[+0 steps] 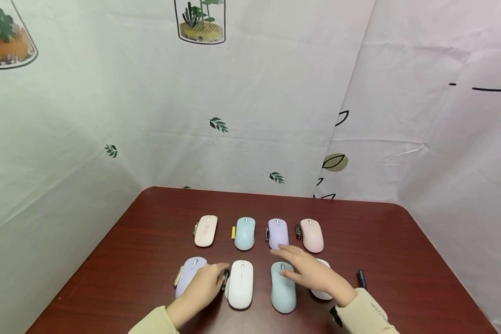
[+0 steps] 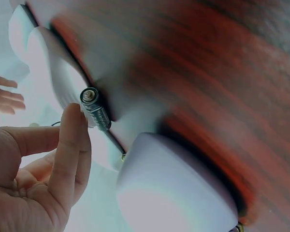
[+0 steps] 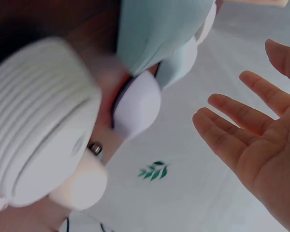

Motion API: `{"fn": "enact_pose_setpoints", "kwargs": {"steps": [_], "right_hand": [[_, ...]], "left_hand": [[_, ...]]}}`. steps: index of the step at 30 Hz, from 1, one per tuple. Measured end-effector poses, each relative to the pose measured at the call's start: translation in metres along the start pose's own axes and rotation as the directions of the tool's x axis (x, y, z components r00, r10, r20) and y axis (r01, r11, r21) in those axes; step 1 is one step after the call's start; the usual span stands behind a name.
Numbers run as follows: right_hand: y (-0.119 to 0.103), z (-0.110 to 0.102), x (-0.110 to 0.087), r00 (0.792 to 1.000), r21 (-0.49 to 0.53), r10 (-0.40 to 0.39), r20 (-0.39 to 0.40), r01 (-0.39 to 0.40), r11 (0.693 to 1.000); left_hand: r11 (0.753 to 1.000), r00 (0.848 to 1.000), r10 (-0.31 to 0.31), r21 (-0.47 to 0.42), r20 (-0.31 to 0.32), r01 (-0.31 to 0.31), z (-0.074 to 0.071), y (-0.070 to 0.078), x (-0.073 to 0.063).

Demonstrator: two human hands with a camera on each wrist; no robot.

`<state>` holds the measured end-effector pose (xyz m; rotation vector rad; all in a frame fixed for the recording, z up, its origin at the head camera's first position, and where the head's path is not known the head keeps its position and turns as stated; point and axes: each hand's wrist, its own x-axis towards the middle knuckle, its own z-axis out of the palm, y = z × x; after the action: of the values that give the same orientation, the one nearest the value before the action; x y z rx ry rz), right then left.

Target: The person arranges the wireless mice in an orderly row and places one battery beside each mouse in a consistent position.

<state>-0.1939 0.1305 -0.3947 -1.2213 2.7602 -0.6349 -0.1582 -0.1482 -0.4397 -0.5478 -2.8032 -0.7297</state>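
My left hand (image 1: 202,283) reaches over a purple mouse (image 1: 188,273) in the front row, its fingertips right at a dark battery (image 1: 225,279). That battery (image 2: 97,110) sits beside a white mouse (image 1: 240,285), and in the left wrist view the fingers overlap its edge without curling round it. Over the front row on the right, my right hand (image 1: 315,273) is held above a blue mouse (image 1: 283,292) with its fingers spread and nothing in them. Its wrist partly hides another white mouse (image 1: 320,294).
Behind stand a cream mouse (image 1: 206,231), a blue mouse (image 1: 245,234), a purple mouse (image 1: 278,232) and a pink mouse (image 1: 312,236), each with batteries at its left. A yellow battery (image 1: 177,277) lies by the front purple mouse. A dark pen-like thing (image 1: 361,279) lies at right.
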Motion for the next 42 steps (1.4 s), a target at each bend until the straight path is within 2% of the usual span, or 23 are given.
{"fn": "enact_pose_setpoints", "kwargs": {"steps": [8,13,16,21,25,28,31,33,36,38,42], "right_hand": [[0.023,-0.014,-0.011,0.996,0.029,0.087,-0.032,-0.086,0.996],[0.042,-0.02,-0.019,0.986,0.043,0.115,-0.121,-0.111,0.993],[0.051,-0.024,-0.023,0.972,0.044,0.125,-0.198,-0.119,0.992],[0.062,-0.028,-0.026,0.945,0.002,0.132,-0.301,-0.138,0.99],[0.07,-0.031,-0.028,0.941,0.005,0.167,-0.295,-0.173,0.985],[0.077,-0.034,-0.03,0.934,0.039,0.205,-0.293,-0.202,0.979],[0.087,-0.036,-0.033,0.922,0.078,0.238,-0.306,-0.225,0.971],[0.093,-0.036,-0.035,0.912,0.086,0.263,-0.314,-0.248,0.965],[0.102,-0.036,-0.037,0.901,0.086,0.285,-0.327,-0.272,0.958],[0.107,-0.035,-0.039,0.898,0.073,0.283,-0.336,-0.275,0.959],[0.119,-0.038,-0.041,0.892,0.045,0.268,-0.365,-0.271,0.962]], "left_hand": [[0.999,0.998,-0.007,-0.035,-0.057,0.005,-0.004,0.008,0.006],[0.999,0.998,-0.028,-0.021,-0.061,0.027,-0.004,0.02,0.017],[1.0,0.998,-0.021,-0.003,-0.051,0.021,-0.002,0.03,0.026],[0.998,0.998,0.059,0.015,-0.022,-0.058,0.004,0.052,0.047],[0.988,0.989,0.15,0.031,-0.003,-0.149,0.011,0.069,0.063],[0.974,0.976,0.217,0.067,0.019,-0.218,0.017,0.083,0.072],[0.958,0.965,0.259,0.111,0.05,-0.263,0.023,0.096,0.083],[0.946,0.954,0.289,0.132,0.08,-0.297,0.026,0.104,0.091],[0.917,0.926,0.356,0.145,0.13,-0.373,0.032,0.116,0.103],[0.89,0.897,0.407,0.144,0.174,-0.432,0.037,0.124,0.109],[0.825,0.823,0.486,0.156,0.294,-0.543,0.055,0.142,0.117]]}}
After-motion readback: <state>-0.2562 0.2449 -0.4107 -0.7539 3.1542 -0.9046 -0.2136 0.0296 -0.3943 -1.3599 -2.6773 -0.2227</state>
